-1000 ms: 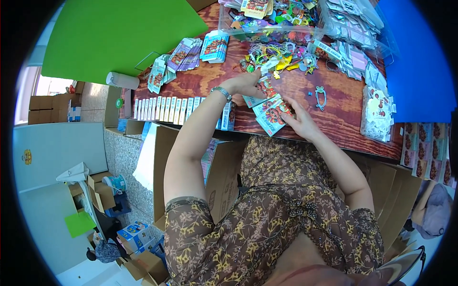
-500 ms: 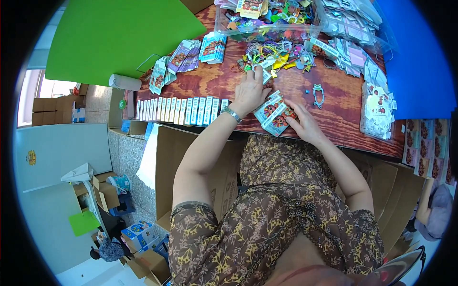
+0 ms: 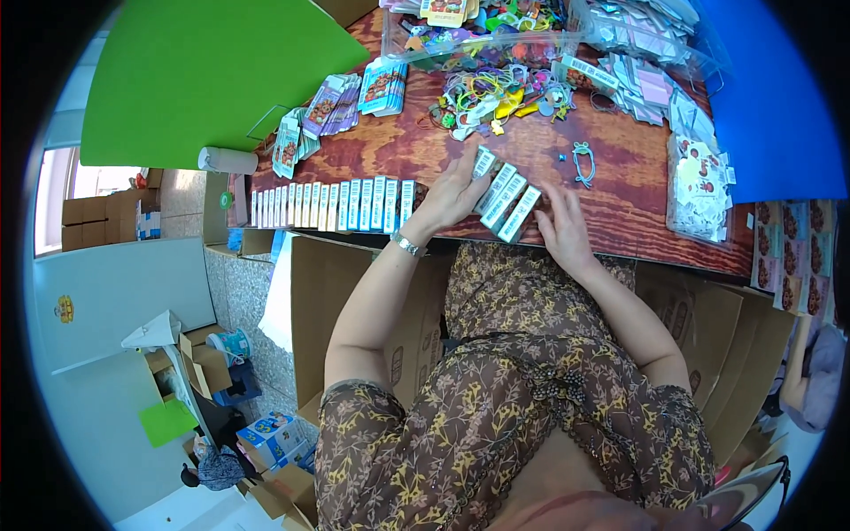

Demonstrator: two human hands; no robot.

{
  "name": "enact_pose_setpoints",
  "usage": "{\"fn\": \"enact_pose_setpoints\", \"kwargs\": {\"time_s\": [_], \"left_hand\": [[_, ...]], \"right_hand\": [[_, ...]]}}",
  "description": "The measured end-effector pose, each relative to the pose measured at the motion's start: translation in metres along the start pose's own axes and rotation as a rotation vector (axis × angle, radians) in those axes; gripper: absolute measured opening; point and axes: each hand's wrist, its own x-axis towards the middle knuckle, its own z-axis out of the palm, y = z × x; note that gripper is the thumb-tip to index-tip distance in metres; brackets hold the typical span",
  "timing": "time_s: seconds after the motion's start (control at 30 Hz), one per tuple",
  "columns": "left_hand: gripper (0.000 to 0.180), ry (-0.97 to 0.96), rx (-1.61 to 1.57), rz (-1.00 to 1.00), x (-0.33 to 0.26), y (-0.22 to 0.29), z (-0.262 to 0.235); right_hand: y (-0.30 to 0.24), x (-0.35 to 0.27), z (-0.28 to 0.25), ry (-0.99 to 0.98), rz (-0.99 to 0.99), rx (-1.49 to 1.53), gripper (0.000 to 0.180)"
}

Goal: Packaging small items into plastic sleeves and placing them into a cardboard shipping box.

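Small flat packets (image 3: 505, 196) were squared up between two hands at the near edge of the wooden table (image 3: 637, 212).
In the head view, the packets were judged light, stiff and slippery, best gripped by the long edges; the left hand (image 3: 450, 190) was laid open, fingers spread against them, while the right hand (image 3: 564, 232) was pressed flat alongside, near the row of upright packets (image 3: 332, 204).

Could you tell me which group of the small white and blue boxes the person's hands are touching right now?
The slanted cluster of boxes, pressed between the left hand and right hand; the long upright row stands untouched.
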Motion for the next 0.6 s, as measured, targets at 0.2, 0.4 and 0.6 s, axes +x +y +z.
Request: {"fn": "enact_pose_setpoints", "kwargs": {"time_s": [0.2, 0.4, 0.6], "left_hand": [[0.087, 0.077, 0.023, -0.077, -0.010, 0.009, 0.012], [0.077, 0.018, 0.106, -0.165, -0.007, 0.009, 0.007], [0.060, -0.008, -0.011, -0.143, -0.004, 0.013, 0.005]], "right_hand": [[-0.031, -0.008, -0.001, -0.096, 0.409, 0.523, 0.071], [-0.029, 0.008, -0.008, -0.169, 0.383, 0.399, 0.084], [-0.007, 0.031, -0.019, -0.348, 0.540, 0.597, 0.094]]}}
